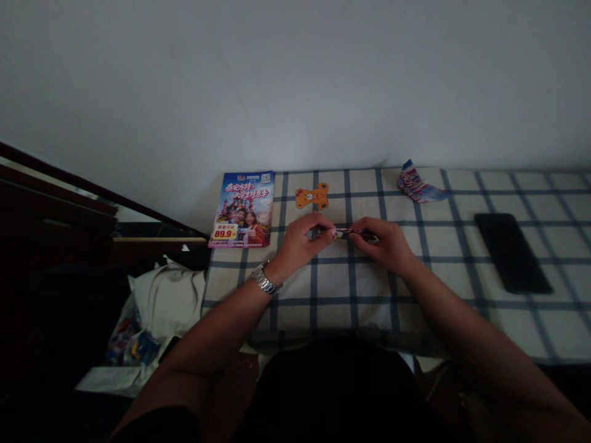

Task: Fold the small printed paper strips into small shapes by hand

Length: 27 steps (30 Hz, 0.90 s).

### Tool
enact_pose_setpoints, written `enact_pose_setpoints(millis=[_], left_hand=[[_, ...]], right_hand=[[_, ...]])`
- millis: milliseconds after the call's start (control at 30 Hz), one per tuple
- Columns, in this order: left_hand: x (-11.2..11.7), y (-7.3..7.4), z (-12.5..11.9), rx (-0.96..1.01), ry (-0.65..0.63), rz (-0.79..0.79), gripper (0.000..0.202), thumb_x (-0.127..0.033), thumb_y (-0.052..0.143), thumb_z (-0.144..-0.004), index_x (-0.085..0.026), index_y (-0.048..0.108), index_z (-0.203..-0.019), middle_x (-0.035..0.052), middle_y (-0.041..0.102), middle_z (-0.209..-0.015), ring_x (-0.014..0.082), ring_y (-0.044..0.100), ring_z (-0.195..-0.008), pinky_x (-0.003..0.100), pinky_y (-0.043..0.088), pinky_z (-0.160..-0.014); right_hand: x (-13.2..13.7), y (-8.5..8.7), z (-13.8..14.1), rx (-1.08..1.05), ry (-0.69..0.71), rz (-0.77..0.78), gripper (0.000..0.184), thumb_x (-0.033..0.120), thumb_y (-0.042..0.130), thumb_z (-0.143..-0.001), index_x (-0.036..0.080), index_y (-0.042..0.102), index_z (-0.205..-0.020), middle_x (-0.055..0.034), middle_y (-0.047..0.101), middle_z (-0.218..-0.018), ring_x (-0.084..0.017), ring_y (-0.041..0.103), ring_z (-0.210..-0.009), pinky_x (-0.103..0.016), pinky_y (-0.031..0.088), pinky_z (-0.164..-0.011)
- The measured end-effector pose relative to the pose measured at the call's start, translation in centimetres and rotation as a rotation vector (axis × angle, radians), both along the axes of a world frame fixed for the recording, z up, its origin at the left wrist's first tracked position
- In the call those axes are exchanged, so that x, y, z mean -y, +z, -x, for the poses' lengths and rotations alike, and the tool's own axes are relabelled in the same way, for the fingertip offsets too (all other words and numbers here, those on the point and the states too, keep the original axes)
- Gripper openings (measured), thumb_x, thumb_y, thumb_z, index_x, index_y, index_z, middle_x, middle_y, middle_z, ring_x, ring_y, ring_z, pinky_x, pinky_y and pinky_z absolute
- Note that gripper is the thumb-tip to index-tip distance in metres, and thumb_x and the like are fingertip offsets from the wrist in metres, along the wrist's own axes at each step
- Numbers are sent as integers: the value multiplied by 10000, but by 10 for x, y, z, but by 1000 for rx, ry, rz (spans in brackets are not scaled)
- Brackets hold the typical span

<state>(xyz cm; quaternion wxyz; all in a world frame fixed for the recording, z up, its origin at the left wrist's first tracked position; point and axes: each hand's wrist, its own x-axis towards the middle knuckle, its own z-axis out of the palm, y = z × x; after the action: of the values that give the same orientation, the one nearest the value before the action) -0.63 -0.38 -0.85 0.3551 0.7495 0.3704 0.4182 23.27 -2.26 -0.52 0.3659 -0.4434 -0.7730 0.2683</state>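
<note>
Both hands are working close together above the middle of the checked cloth [332, 320], well apart from everything else on it. The left hand [302, 243] is nearly closed, with its fingers curling inward and its thumb and forefinger pinching one end of a slim pink-and-dark stick [345, 232]. The right hand [381, 245] is nearly closed as well, pinching the other end between its thumb and forefinger. The stick is lying roughly level between the two hands, and its fingertips-deep detail is too small to tell what it is exactly.

A metal-bracelet wristwatch [265, 279] is sitting on the left wrist. An orange teddy-bear cutout [312, 195] is lying just ahead of the left hand. A tourist brochure [241, 209] is lying ahead and to the left of that hand, at the cloth's edge. A strip of folded printed paper [420, 183] is resting ahead of the right hand, near the far edge of the cloth. A black smartphone [512, 252] is lying well to the right of the right hand. A white cloth bundle [166, 299] is slumping below the cloth's edge, left of the left forearm.
</note>
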Motion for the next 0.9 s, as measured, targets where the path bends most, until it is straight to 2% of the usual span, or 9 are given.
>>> enact_pose_setpoints(millis=[233,567,767,900], left_hand=[[1,-1,-1,-93,-34,-53,102,-317,686,-995,-224,708,-1028,28,733,-962,154,678,-874,300,540,-829],[1,-4,-4,-76,-41,-76,130,-348,666,-1021,-236,706,-970,12,723,-910,151,677,-854,302,529,-809],[3,-1,-5,-100,-40,-78,150,-351,640,-1035,-236,697,-958,16,719,-919,158,674,-877,314,532,-837],[4,0,-6,-103,-50,-84,150,-336,633,-1038,-230,691,-949,13,697,-897,155,655,-850,302,520,-799]], right_hand=[[-1,-2,-2,14,30,-12,89,282,660,-976,218,715,-946,-7,691,-768,-144,597,-624,-263,472,-584],[0,-3,-1,23,58,-11,58,261,670,-974,218,710,-967,-21,728,-833,-161,681,-705,-276,543,-646],[0,-3,1,-17,59,-11,143,324,687,-983,251,713,-1103,-51,770,-989,-211,732,-847,-328,613,-737],[1,-3,4,-31,40,-23,73,298,671,-991,248,702,-1035,-43,756,-935,-202,724,-819,-316,614,-720]])
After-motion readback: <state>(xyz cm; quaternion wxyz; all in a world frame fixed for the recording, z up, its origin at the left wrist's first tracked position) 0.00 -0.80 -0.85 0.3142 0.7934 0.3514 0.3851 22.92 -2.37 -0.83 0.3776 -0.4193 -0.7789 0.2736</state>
